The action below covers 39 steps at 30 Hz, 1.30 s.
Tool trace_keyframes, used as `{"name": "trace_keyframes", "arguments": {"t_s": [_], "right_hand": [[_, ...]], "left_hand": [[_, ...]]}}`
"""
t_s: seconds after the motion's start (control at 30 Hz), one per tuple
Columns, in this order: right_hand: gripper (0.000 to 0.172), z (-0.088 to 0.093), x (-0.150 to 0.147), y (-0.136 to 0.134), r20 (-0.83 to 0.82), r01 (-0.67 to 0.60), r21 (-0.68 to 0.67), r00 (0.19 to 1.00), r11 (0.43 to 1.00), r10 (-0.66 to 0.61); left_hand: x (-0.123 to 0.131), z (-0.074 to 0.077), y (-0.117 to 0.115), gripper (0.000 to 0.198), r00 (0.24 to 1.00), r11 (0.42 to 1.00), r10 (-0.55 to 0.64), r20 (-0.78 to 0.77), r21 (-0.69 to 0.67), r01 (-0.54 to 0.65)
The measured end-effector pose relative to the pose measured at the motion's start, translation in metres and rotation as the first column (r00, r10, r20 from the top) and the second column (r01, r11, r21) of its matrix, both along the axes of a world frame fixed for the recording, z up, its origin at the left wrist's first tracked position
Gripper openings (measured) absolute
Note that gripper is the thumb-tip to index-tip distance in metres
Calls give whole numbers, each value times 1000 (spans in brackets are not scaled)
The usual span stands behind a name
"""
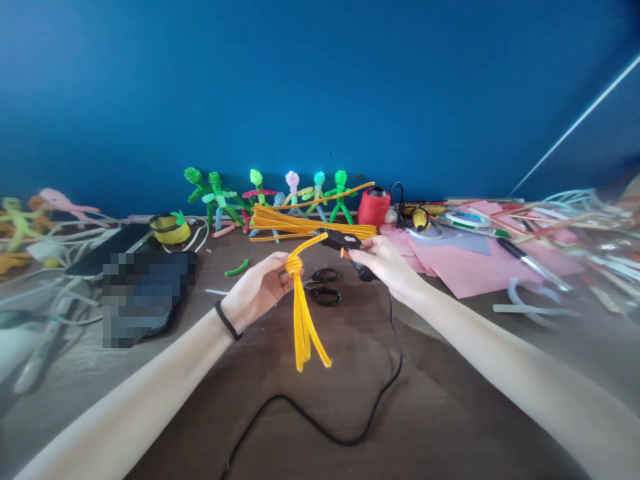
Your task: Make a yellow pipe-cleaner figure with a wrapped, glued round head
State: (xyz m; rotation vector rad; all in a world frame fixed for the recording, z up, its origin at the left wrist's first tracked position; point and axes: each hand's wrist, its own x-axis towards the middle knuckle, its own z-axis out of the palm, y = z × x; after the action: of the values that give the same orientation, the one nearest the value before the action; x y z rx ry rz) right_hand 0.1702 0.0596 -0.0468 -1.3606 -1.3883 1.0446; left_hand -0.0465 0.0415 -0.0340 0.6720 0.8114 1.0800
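My left hand, with a dark band at the wrist, pinches a yellow pipe-cleaner figure at its wound, knotted part. Several yellow strands hang down from it, and one end sticks up to the right, near the tip of the glue gun. My right hand is closed on a black glue gun with an orange trigger; its nozzle points left. Black-handled scissors lie on the table just behind the yellow strands. Beyond the hands lies a bundle of yellow pipe cleaners.
Several pipe-cleaner dolls lean along the blue wall. A red spool stands at the back, with pink paper sheets at right. A black power cord curves across the front table. At left lie a dark device and yellow tape.
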Motion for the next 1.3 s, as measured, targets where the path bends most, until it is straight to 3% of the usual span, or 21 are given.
{"name": "trace_keyframes", "arguments": {"t_s": [0.07, 0.17, 0.27, 0.37, 0.6, 0.73, 0.8, 1.3], "right_hand": [[28, 1, -3, -1, -258, -78, -90, 965, 993, 52], [24, -3, -5, -3, -522, -223, -173, 847, 959, 102], [15, -10, -3, -4, -648, -425, -63, 706, 903, 286], [9, -15, -2, -5, -646, -582, 13, 616, 813, 451], [24, -15, 0, -9, -677, -628, -67, 599, 775, 427], [10, -18, -1, -10, -660, -761, -32, 503, 647, 558], [8, -18, -2, -10, -663, -791, -1, 458, 612, 592], [14, -16, -6, -12, -599, -791, 42, 468, 610, 649]], "left_hand": [[-1, 0, 1, 6, 1000, 1000, 18, 13, 10, -18], [-3, 0, 2, 6, 999, 999, 34, 16, 15, -34], [-4, -2, 2, 4, 999, 1000, 23, 30, 17, -23], [-5, -5, 1, 5, 998, 999, -40, 49, 30, 39], [-1, -12, -6, 10, 980, 981, -187, 63, 64, 183], [1, -17, -8, 10, 966, 968, -248, 78, 51, 244], [1, -19, -7, 10, 955, 958, -285, 83, 44, 282], [2, -23, -9, 8, 954, 958, -286, 88, 21, 285]]}}
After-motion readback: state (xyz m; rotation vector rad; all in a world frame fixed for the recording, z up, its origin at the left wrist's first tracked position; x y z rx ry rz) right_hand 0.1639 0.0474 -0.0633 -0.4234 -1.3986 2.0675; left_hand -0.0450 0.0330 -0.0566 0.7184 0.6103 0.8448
